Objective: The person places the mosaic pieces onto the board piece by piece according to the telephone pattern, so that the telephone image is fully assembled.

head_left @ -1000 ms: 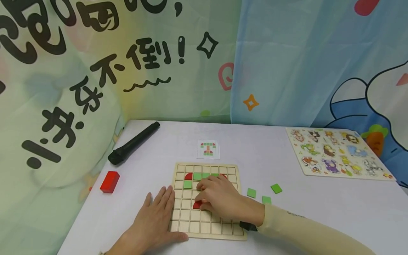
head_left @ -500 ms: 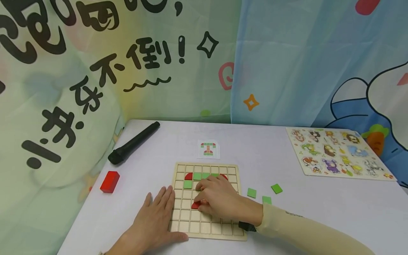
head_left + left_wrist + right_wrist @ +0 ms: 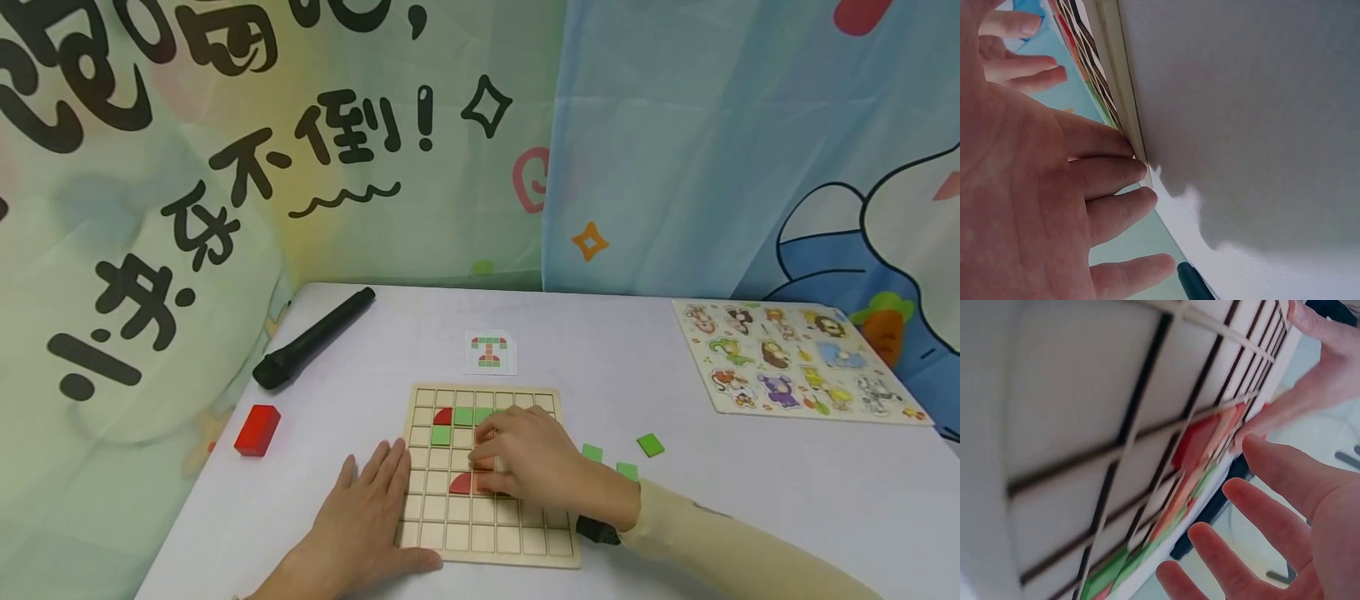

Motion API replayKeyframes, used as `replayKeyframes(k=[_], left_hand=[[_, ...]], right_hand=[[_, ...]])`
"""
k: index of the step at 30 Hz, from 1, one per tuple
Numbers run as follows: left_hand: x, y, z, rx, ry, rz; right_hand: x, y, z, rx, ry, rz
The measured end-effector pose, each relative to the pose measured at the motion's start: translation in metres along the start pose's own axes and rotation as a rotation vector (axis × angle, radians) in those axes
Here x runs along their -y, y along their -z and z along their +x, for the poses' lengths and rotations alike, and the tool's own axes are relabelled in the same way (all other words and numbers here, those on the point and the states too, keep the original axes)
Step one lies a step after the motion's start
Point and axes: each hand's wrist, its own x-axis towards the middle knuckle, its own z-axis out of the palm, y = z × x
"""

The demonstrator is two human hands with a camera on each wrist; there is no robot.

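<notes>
A wooden grid board [image 3: 433,532] lies on the white table. My left hand [image 3: 360,517] rests at its left edge, fingers straight, and the left wrist view shows fingertips against that edge. Over the board's middle hangs my right hand [image 3: 536,458], its fingers apart with nothing seen between them in the right wrist view. A red quarter-circle tile [image 3: 460,483] sits in a cell beside its fingertips. Orange tiles are partly hidden under the hand. Farther up sit another red quarter-circle [image 3: 443,416] and green square tiles [image 3: 463,416].
Loose green tiles [image 3: 651,444] lie right of the board. A small pattern card [image 3: 491,352] is behind it. At left are a red block [image 3: 257,430] and a black microphone-like object [image 3: 315,337]. An animal picture board [image 3: 795,362] lies far right.
The fingers of my right hand have let go of the red quarter-circle tile and shifted slightly right. That tile now lies in its cell, more visible. My left hand stays in place.
</notes>
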Motion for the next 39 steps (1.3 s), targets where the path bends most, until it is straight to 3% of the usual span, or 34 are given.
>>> replayKeyframes(k=[5,14,28,34,39], left_hand=[[0.000,0.000,0.000,-0.015,-0.006,0.005],[0.001,-0.002,0.000,-0.011,-0.003,-0.018],[0.000,-0.001,0.000,-0.011,-0.002,-0.007],[0.001,0.001,-0.001,-0.011,0.004,-0.009],[0.000,-0.001,-0.001,-0.012,-0.003,-0.005]], right_hand=[[-0.012,0.009,-0.009,-0.057,-0.044,0.008],[-0.045,0.027,-0.043,-0.090,-0.207,0.017],[-0.089,0.030,-0.095,-0.069,-0.379,0.013],[-0.093,0.018,-0.098,-0.036,-0.380,0.017],[-0.092,0.011,-0.099,-0.055,-0.344,0.001]])
